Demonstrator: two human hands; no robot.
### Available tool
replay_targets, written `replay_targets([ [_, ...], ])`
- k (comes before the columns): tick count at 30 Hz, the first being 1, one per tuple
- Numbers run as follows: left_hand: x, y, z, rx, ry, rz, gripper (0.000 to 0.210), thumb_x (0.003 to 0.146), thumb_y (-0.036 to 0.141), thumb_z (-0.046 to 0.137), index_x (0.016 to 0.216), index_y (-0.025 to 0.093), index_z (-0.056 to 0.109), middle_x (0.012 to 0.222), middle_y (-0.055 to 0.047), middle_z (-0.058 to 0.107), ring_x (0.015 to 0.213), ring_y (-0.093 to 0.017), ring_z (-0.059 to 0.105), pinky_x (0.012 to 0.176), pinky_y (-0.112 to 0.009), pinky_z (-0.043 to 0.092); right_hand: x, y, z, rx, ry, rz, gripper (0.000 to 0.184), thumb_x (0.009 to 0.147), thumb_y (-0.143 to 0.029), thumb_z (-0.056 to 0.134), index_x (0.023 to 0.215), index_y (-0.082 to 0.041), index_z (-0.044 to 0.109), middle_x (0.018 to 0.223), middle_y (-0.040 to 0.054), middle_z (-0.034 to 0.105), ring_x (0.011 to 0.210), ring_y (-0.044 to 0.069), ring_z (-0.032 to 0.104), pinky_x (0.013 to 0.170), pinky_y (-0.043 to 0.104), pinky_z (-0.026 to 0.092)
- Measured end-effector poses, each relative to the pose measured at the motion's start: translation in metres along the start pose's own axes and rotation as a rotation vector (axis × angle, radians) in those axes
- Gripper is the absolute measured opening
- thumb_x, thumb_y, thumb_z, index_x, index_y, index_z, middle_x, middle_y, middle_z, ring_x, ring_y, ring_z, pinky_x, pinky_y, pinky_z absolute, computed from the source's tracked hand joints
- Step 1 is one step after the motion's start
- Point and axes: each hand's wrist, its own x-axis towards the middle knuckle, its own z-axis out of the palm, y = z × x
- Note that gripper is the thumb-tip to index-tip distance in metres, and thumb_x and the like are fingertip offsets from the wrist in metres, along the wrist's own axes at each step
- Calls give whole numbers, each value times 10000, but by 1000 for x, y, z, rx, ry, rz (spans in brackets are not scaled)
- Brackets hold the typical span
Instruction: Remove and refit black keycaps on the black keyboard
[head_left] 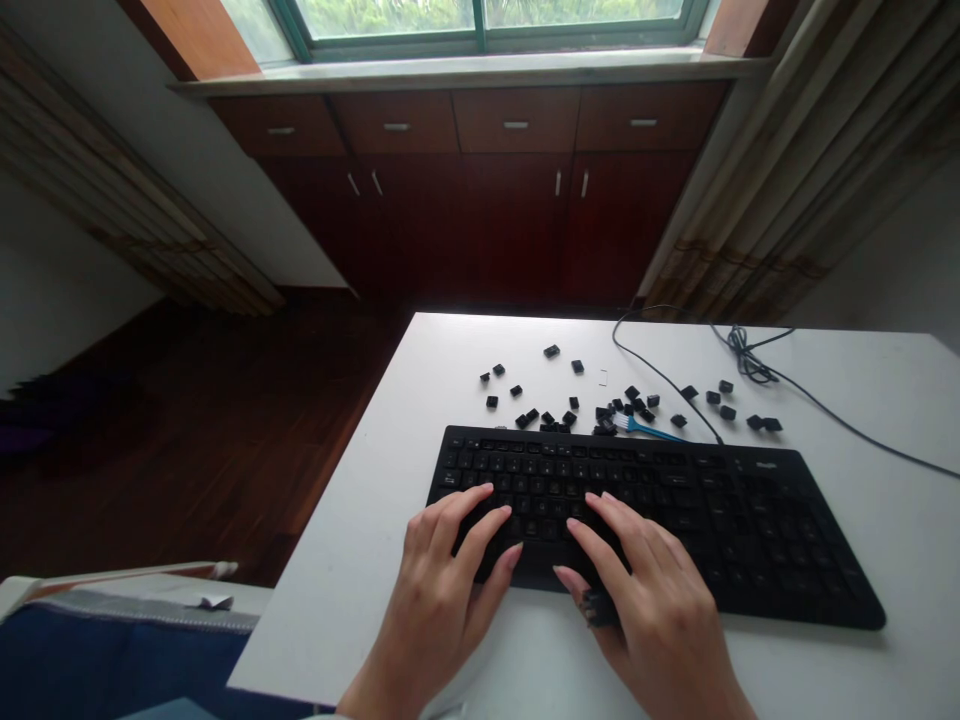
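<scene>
A black keyboard (697, 530) lies at a slight slant on the white table. Over its left part rests my left hand (446, 570), fingers spread and curved, the tips on or just above the keys. My right hand (649, 590) is over the middle of the keyboard, fingers likewise apart and bent at the keys. Beside the right thumb shows a small dark piece (600, 607) that I cannot make out. Behind the keyboard's back edge lie several loose black keycaps (632, 392) and a small brush with a blue handle (656, 431) and pale bristles.
A thin cable (660, 375) runs from the keyboard's back; more cable lies bundled (750, 360) at the back right. A thin wire piece (603, 378) lies among the keycaps. The white table (337, 560) ends at the left, near a blue-covered chair (112, 660). Red-brown cabinets (517, 220) stand beyond.
</scene>
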Motion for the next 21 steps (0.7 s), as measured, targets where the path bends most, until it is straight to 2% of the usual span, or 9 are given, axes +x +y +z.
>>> replay_targets([
  [4,0,0,0,7,-2,6,370,936,156,629,1299,205,574,1364,-136,547,1260,-297,514,1033,-476,456,2,-1,-1,2,-8,11,288,970,-296,610,1226,-188,684,1301,126,659,1217,289,596,994,444,456],
  [9,1,-1,0,11,1,19,376,938,153,626,1306,208,569,1361,-135,551,1256,-296,514,1032,-474,453,13,-5,0,-23,-86,87,334,1001,-329,543,1275,-174,655,1191,140,668,1123,290,608,951,458,463],
  [18,1,0,-1,10,1,29,370,936,154,632,1300,192,576,1355,-138,551,1254,-294,516,1032,-469,453,25,-13,5,-107,-146,183,351,1005,-402,519,1304,-281,658,1134,107,645,1053,291,599,865,462,462],
  [21,0,-1,0,11,4,25,362,937,164,630,1295,198,579,1356,-136,553,1252,-296,518,1033,-473,456,25,-12,6,-110,-135,182,345,1002,-406,523,1281,-265,669,1137,110,645,1061,299,595,872,469,457],
])
